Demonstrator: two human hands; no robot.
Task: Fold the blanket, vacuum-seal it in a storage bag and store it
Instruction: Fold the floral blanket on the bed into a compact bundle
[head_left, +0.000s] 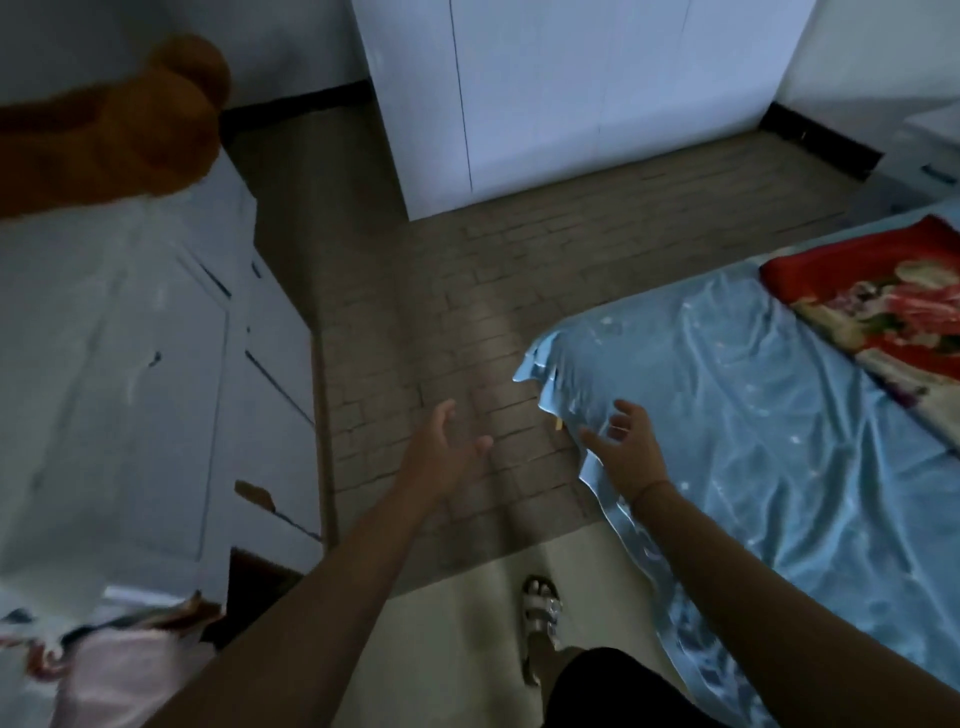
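Hands | left hand (448, 446) spread, empty | right hand (629, 451) spread, empty, by bedsheet (753, 415)

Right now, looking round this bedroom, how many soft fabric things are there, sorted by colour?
Blue: 1, the satin bed sheet
Red: 1, the floral blanket lying on that sheet
Brown: 1, the plush toy on the white dresser
Pink: 1, the cloth at lower left
Total: 4

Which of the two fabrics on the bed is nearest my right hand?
The shiny blue sheet, whose corner lies by the right hand. The red floral blanket lies farther away, on top of that sheet.
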